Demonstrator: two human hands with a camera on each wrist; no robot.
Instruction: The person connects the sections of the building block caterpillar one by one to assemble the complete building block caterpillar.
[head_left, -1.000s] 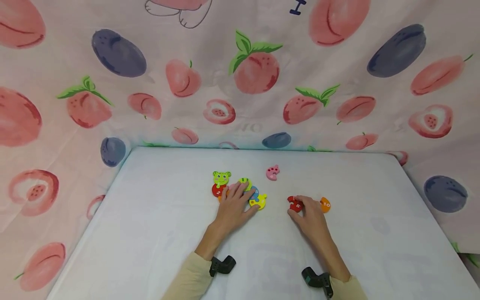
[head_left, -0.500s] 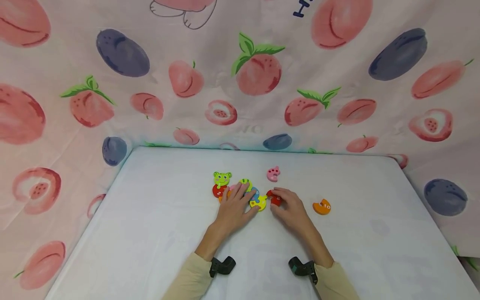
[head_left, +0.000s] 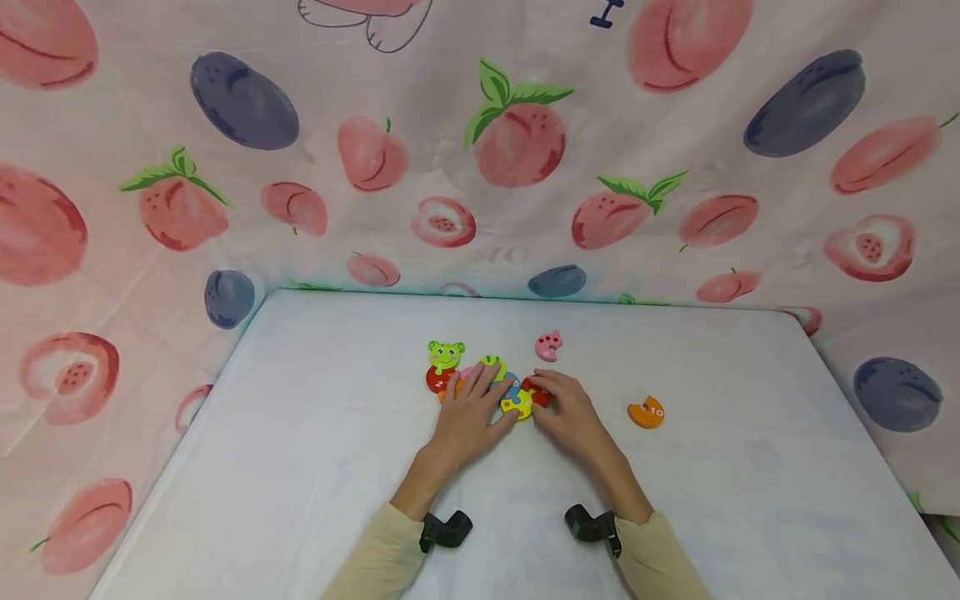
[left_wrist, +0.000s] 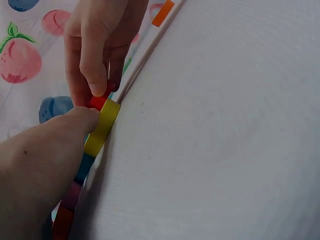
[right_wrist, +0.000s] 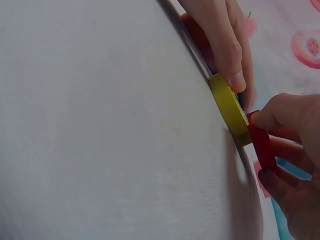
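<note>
My right hand (head_left: 576,418) pinches a red puzzle piece (right_wrist: 262,144) between thumb and fingers, right at the end of a row of joined number puzzle pieces. In the right wrist view the red piece is tilted against the edge of a yellow piece (right_wrist: 229,107). My left hand (head_left: 467,423) rests over the row with its fingers spread, thumb at the yellow piece, hiding several middle pieces. At the row's left end are a green animal-head piece (head_left: 446,356) and a red piece with a 2 (head_left: 438,381). Parts of blue, pink and orange pieces show around the fingers.
A loose pink piece (head_left: 548,346) lies behind the right hand. An orange piece marked 10 (head_left: 647,412) lies to its right. Everything is on a white-covered table (head_left: 337,467), with a fruit-print cloth (head_left: 525,225) behind it. A black camera is strapped to each wrist.
My right hand has carried the red piece leftward, from beside the orange piece to the yellow piece at the row's end. The left hand has stayed over the row.
</note>
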